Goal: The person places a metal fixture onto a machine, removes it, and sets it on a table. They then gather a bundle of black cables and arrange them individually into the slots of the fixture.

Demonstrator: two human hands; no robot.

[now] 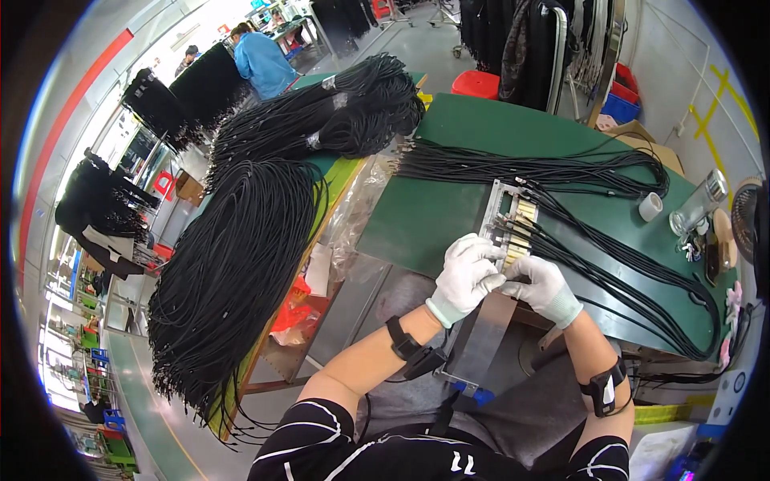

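Both my hands wear white gloves and meet at the near end of a metal fixture (491, 210) with a row of yellowish blocks (526, 212). My left hand (468, 276) is closed, thumb and fingers pinched beside the fixture; what they pinch is too small to make out. Close on its right, my right hand (547, 290) has its fingers bent into a pinch. A black cable (603, 308) comes out beside this glove, its end hidden by the fingers. Several other black cables (577, 263) run from the fixture toward the right across the green tabletop (417, 220).
Large bundles of black cables (241, 256) cover the table at left, with more cables (513, 164) along the far side. At right stand a white cup (650, 207), a clear bottle (699, 202) and a fan (747, 212). A person in blue (263, 64) is farther back.
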